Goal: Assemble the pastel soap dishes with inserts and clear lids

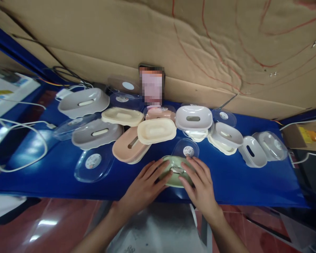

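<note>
We had our left hand [149,180] and right hand [201,182] spread, fingers touching the green dish [175,179], which lay between and partly beneath them; a clear lid [184,146] lay just beyond our right hand.

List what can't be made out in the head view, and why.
All in the head view:
Green dish: both ends partly covered by the left hand and right hand; their grip underneath is hidden.
Phone: screen content pixelated.
Front-left clear lid: label print too small, blurred.
Peach slotted dish: far end covered by the cream tray.
Cardboard box: cut off by right edge.
</note>
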A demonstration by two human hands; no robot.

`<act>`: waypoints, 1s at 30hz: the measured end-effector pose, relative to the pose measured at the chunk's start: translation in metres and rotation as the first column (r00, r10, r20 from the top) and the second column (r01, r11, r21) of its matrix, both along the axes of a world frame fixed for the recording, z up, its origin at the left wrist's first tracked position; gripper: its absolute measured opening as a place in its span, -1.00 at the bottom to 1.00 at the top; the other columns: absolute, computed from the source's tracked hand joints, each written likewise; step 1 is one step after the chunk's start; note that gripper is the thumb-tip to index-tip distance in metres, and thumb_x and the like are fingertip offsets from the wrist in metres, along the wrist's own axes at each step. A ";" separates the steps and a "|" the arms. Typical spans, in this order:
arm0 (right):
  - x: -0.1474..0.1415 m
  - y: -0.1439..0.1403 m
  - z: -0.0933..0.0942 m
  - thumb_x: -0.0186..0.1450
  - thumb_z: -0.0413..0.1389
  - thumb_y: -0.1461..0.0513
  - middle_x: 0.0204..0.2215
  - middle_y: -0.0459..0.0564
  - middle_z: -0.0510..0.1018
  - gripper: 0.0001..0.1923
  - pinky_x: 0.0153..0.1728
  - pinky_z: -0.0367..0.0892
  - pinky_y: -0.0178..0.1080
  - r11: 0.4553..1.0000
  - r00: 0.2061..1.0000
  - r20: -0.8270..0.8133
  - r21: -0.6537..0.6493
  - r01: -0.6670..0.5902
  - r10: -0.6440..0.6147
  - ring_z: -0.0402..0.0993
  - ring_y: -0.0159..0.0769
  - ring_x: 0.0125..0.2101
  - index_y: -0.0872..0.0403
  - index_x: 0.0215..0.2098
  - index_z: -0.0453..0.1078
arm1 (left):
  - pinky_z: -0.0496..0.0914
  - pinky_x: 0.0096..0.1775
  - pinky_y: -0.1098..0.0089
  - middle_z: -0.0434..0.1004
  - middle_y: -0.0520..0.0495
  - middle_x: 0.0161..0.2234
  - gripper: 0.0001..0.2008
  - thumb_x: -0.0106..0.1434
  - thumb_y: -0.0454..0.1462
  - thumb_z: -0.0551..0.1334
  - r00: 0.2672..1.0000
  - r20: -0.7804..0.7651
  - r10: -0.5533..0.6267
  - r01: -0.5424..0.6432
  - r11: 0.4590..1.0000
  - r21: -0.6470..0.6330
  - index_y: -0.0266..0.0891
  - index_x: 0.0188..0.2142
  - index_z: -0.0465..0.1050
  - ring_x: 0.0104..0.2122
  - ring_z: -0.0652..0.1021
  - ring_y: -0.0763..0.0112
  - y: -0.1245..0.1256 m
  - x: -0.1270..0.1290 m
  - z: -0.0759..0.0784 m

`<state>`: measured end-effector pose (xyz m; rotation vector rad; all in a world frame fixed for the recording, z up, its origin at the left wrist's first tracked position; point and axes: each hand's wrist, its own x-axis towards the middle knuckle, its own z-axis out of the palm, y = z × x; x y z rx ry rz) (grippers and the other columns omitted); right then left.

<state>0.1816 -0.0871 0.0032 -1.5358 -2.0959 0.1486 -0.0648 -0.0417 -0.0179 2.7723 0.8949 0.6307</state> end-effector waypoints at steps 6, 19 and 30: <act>0.013 -0.004 -0.009 0.47 0.28 0.12 0.28 0.16 0.49 -0.52 0.28 0.46 0.22 0.999 0.996 -0.087 -0.005 -0.035 0.034 0.34 0.09 0.37 -0.03 0.30 0.38 | 0.50 0.27 -0.03 0.44 -0.24 0.35 -0.67 0.53 -0.21 0.27 0.997 0.062 -0.044 0.050 0.995 -0.090 -0.18 0.23 0.46 0.38 0.41 -0.01 0.002 -0.001 -0.002; 0.021 -0.008 0.011 0.47 0.17 0.40 0.09 0.02 0.62 -0.62 0.58 -0.16 0.27 0.941 0.943 -0.081 -0.080 -0.329 0.322 0.43 -0.17 0.32 0.05 0.21 0.44 | 0.39 0.38 -0.17 0.14 -0.24 0.52 -0.04 0.38 -0.15 0.45 0.929 0.269 0.255 -0.040 0.791 -0.610 0.12 0.55 -0.10 0.47 0.30 -0.07 0.006 -0.011 -0.011; 0.028 -0.002 0.013 0.46 0.08 0.39 0.16 0.05 0.61 -0.55 0.56 -0.14 0.30 0.877 0.882 -0.017 -0.103 -0.470 0.471 0.34 -0.11 0.40 0.05 0.26 0.47 | 0.32 0.42 -0.11 0.19 -0.14 0.48 -0.09 0.40 -0.15 0.42 0.963 0.204 0.175 0.014 0.725 -0.688 0.24 0.55 -0.06 0.45 0.34 0.02 0.019 -0.012 0.003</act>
